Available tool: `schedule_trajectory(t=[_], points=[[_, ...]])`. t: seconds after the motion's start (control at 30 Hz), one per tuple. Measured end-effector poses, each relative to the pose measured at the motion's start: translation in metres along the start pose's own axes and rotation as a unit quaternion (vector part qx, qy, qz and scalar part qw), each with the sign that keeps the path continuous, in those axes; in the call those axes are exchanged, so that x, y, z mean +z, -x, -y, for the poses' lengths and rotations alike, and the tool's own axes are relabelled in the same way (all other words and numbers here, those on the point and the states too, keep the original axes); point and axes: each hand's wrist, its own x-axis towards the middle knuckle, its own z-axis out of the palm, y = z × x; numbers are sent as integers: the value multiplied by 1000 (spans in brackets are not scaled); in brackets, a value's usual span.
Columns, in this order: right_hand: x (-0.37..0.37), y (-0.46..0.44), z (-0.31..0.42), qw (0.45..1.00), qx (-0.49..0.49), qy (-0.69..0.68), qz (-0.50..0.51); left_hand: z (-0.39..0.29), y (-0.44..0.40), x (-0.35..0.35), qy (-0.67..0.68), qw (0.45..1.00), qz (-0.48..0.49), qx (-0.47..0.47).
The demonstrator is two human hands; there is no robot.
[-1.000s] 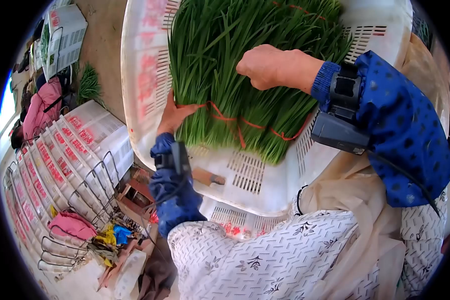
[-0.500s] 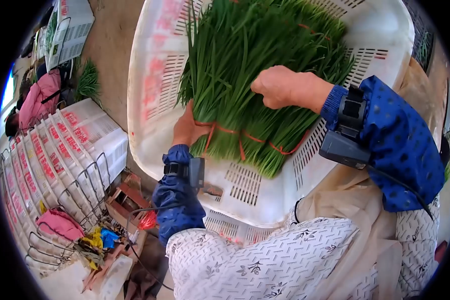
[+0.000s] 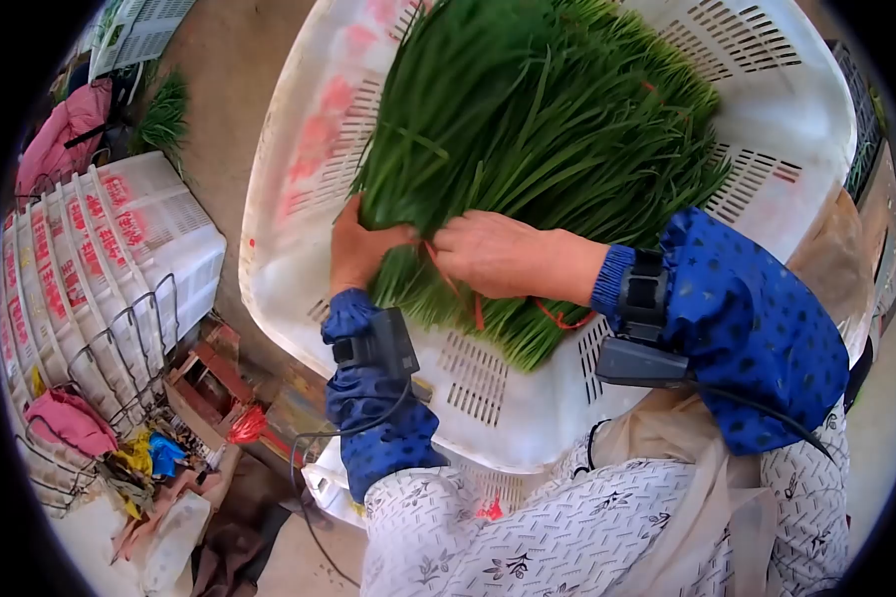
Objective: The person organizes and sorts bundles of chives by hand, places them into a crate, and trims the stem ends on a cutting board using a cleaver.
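Observation:
Tied bundles of garlic chives [image 3: 567,149] lie side by side in a large white plastic crate [image 3: 473,393], cut ends toward me. My left hand [image 3: 361,247] is closed around the leftmost bundle [image 3: 408,184] near its base, thumb laid across the stalks. Beside it, my right hand [image 3: 493,254] is closed with fingertips on the same bundle, close to its red tie [image 3: 438,264]. Its fingertips are partly hidden among the stalks. Another red tie [image 3: 564,318] shows on a bundle to the right.
At left stands a white crate with red lettering [image 3: 129,229] and a wire frame [image 3: 110,348]. A pink cloth [image 3: 70,423], red plastic strips [image 3: 251,425] and scraps lie below it. More chives [image 3: 164,114] are on the floor behind. A cable [image 3: 299,488] hangs from my left wrist device.
My right hand has come down and left from above the chives to the tied end beside my left hand, and has closed there. The view has shifted slightly.

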Motion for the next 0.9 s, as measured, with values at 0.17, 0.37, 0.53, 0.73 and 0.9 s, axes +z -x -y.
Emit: schedule_trajectory(t=[0.17,0.37,0.53,0.73,0.9], points=[[13,-27,-9,992,11,128,-1,-24,4,-10,71,996,39,-26],[-13,-8,-47,968,71,234,58,-10,-2,-2,39,998,39,-5],[-95,23,-107,949,132,283,-47,-9,-1,14,-32,997,70,23],[-51,-33,-16,975,-106,149,-129,15,1,29,16,998,56,26],[-53,-34,-93,962,-9,273,17,-21,16,29,-172,984,34,45]])
